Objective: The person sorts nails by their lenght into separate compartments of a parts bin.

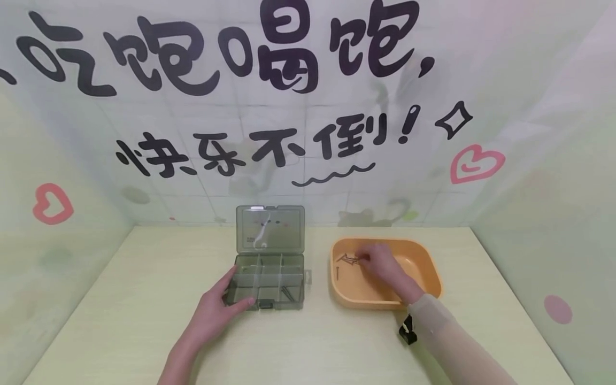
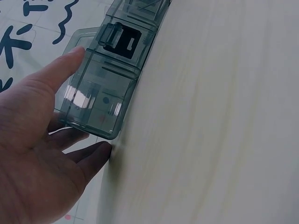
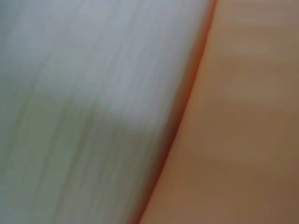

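A translucent grey-green compartment box (image 1: 258, 278) stands with its lid (image 1: 270, 230) raised behind it. My left hand (image 1: 215, 307) holds its front left corner, thumb along the front and fingers at the left side. The left wrist view shows this hand (image 2: 51, 135) from close up. Several dark screws (image 1: 287, 293) lie in the front right compartment. My right hand (image 1: 383, 266) reaches into an orange tray (image 1: 418, 262), fingertips down at a small cluster of thin screws (image 1: 347, 260). I cannot tell whether it pinches one. Another screw (image 1: 337, 273) lies apart, near the tray's left wall.
Box and tray stand side by side on a pale wood-grain table (image 1: 308, 347), the tray to the right. A printed wall sheet (image 1: 289, 198) rises behind them, with side panels left and right. A black strap piece (image 1: 408, 330) hangs below the right sleeve (image 1: 447, 331).
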The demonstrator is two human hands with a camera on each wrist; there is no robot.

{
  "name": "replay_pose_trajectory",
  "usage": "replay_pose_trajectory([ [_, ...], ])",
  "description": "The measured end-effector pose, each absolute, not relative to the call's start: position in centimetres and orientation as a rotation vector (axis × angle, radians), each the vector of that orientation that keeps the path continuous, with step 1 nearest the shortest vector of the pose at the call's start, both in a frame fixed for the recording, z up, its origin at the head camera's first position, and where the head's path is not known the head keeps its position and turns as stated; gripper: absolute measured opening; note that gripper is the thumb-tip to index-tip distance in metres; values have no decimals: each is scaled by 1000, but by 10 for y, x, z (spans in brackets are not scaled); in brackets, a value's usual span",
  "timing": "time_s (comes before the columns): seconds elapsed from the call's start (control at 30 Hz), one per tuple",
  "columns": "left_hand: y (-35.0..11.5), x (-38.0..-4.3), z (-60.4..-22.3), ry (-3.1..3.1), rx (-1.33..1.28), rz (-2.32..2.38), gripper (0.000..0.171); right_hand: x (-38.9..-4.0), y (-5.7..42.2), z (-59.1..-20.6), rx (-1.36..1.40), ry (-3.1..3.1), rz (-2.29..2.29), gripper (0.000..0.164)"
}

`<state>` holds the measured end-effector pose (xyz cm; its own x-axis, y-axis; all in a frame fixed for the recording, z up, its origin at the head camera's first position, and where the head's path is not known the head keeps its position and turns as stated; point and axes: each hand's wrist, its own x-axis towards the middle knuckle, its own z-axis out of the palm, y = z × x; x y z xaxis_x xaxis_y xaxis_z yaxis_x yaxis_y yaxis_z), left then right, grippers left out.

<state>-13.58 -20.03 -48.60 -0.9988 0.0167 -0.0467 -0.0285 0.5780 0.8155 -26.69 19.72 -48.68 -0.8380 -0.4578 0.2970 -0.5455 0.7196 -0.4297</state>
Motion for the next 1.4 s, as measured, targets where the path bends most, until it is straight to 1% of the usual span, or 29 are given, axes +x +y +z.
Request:
replay_pose_trajectory([
  [0.2, -201, -135, -485, 2743, -9, 1432, 98, -269, 194, -488, 800, -2753, 768, 12],
  [0.57, -201, -137, -489, 2748, -7, 1436, 97, -270, 194, -487, 826, -2781, 721, 14],
  [0.93, -200, -138, -489, 2740, -3, 1443, 97, -270, 193, -483, 787, -2824, 701, 14],
  [1.13, -200, -139, -489, 2735, -12, 1435, 98, -269, 190, -481, 797, -2840, 638, 17],
  [1.4, -200, -138, -487, 2735, -7, 1436, 100, -265, 191, -481, 827, -2858, 703, 21],
])
